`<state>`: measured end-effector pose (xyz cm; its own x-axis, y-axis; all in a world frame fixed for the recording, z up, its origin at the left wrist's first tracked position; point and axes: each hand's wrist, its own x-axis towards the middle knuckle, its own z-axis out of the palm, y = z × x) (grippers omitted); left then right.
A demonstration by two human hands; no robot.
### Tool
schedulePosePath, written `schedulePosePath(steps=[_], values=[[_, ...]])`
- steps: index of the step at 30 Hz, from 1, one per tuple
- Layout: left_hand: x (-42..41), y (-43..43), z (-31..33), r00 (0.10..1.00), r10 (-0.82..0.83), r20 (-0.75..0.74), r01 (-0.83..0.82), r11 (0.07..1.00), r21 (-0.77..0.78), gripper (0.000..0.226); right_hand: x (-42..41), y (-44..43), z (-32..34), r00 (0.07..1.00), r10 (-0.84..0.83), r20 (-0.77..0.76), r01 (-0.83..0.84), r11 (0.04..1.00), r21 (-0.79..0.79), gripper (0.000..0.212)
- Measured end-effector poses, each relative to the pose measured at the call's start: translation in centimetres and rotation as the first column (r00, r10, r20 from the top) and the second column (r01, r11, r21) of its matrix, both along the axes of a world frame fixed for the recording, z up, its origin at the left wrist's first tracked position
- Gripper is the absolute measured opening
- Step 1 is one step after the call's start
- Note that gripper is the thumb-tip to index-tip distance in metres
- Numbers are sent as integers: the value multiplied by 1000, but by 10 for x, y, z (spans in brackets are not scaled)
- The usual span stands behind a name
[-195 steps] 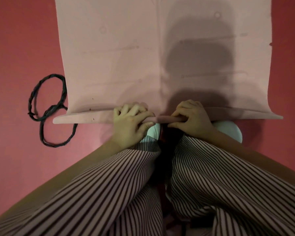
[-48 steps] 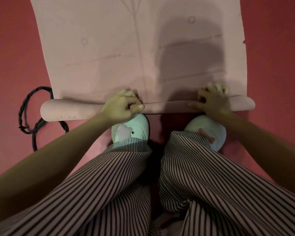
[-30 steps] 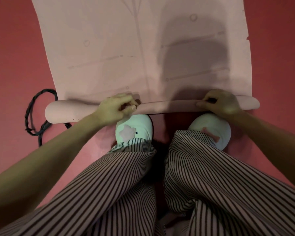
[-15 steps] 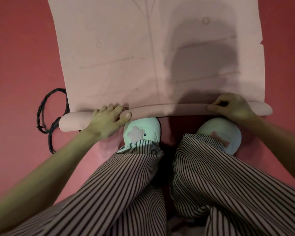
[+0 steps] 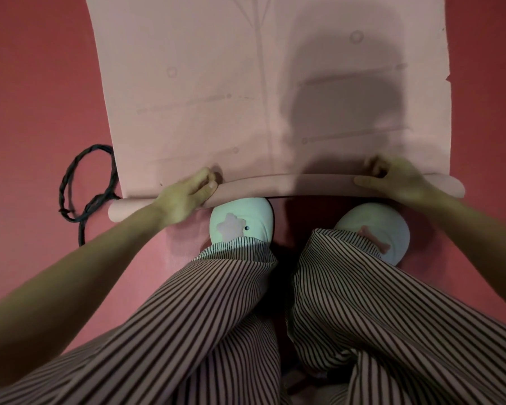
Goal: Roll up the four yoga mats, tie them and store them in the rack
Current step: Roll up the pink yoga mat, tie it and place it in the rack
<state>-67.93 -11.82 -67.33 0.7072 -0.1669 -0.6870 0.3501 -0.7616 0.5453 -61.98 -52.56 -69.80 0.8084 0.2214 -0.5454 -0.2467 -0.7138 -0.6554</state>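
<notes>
Spread wider than moments ago, left hand (image 5: 184,197) and right hand (image 5: 398,182) both curl around the thin roll (image 5: 287,186) of the pink yoga mat (image 5: 216,97) on the floor (image 5: 27,83); even, tight pressure should keep ends square.

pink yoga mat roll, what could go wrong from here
The pink yoga mat roll sits slanted, left end nearer the person, so it may wind crooked unless the left hand and right hand even it out. The dark braided cord lies right by that left end and could get caught.
</notes>
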Motion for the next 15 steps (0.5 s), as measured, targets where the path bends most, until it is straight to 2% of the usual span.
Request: schedulePosePath(steps=[1, 3, 5, 6, 7, 9, 12, 15], values=[[0, 0, -1, 1000, 8, -7, -8, 1000, -4, 38, -2, 2, 0, 1000, -3, 21, 3, 1000, -10, 21], [-1, -2, -2, 999, 30, 36, -30, 1000, 8, 38, -9, 5, -1, 987, -5, 161, 13, 999, -48, 24], [-2, -8, -1, 986, -45, 157, 25, 992, 125, 33, -16, 5, -5, 933, 80, 350, -31, 989, -142, 28], [-5, -11, 0, 971, -110, 211, 63, 974, 217, 28, -16, 5, -6, 910, 132, 393, -56, 978, -199, 28], [-7, -13, 1, 955, -169, 243, 92, 951, 296, 32, -15, 4, -8, 896, 173, 409, -75, 967, -244, 29], [-12, -13, 4, 912, -258, 320, 132, 921, 367, 57, -13, 2, -10, 875, 232, 426, -117, 953, -278, 36], [-24, 0, -2, 839, -300, 455, 191, 943, 272, 69, -22, -8, -9, 824, 269, 499, -190, 960, -205, 38], [-27, 7, -9, 839, -213, 501, 143, 974, 175, 68, -29, -19, 3, 902, 226, 369, -154, 965, -214, 53]])
